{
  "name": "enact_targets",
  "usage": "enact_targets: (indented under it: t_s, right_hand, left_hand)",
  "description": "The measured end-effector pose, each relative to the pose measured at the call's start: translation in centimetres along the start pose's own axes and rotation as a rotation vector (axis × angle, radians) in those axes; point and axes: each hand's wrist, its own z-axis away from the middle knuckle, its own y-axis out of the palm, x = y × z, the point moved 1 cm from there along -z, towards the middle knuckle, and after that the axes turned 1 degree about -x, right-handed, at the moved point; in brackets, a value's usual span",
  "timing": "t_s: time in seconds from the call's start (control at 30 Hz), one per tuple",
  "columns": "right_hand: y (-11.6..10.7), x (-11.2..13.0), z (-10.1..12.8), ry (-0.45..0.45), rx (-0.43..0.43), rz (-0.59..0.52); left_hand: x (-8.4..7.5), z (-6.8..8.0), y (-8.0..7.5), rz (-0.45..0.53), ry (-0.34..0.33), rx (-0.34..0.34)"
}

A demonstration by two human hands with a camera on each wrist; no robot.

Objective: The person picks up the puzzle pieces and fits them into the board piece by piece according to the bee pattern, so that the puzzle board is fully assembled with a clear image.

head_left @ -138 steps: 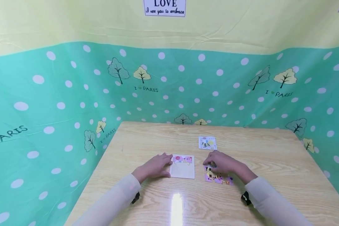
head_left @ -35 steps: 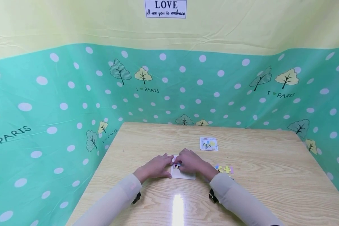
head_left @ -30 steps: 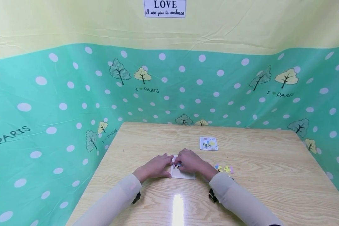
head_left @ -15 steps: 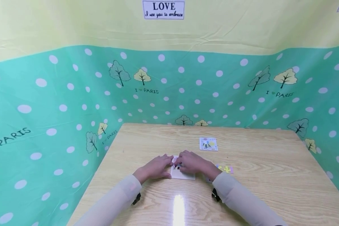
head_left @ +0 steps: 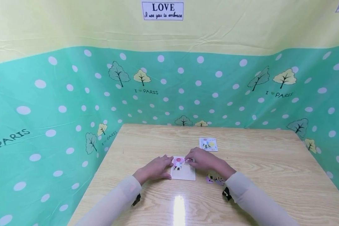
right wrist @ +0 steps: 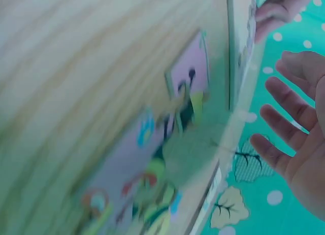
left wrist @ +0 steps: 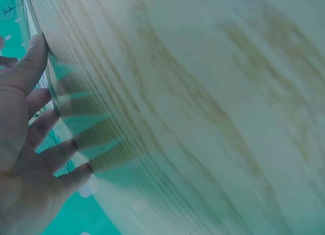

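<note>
A small white puzzle tray lies on the wooden table with pink pieces along its top row. Below them at the left sits a puzzle piece with black marks. My left hand rests at the tray's left edge, thumb and forefinger touching it; its fingers spread fairly straight in the left wrist view. Over the tray's upper right is my right hand. The right wrist view shows its fingers apart, holding nothing visible. Loose puzzle pieces lie under the right forearm, partly hidden.
Behind the right hand lies a square card with a bee picture. The wooden table meets a green dotted cloth at the back and sides. A black wrist device sits below the right sleeve.
My right hand brought a puzzle piece from the loose group to the tray's left side, pressed there, then let go and moved right. The left hand has stayed at the tray's edge.
</note>
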Motion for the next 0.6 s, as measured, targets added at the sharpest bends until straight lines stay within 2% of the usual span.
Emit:
enact_targets:
  t_s: [0.27,0.43,0.6]
  right_hand:
    - [-1.5,-2.0,2.5,0.015,-0.005,0.0]
    - [-1.7,-3.8,4.2,0.004,-0.008,0.002]
    - [-1.6,-5.2,5.5,0.037,-0.013,-0.006]
  left_hand:
    - [0.0,0.0,0.2,-0.001,-0.003,-0.005]
    - [0.0,0.0,0.2,-0.003,-0.004,-0.007]
    - [0.1,0.0,0.2,0.004,-0.008,-0.007]
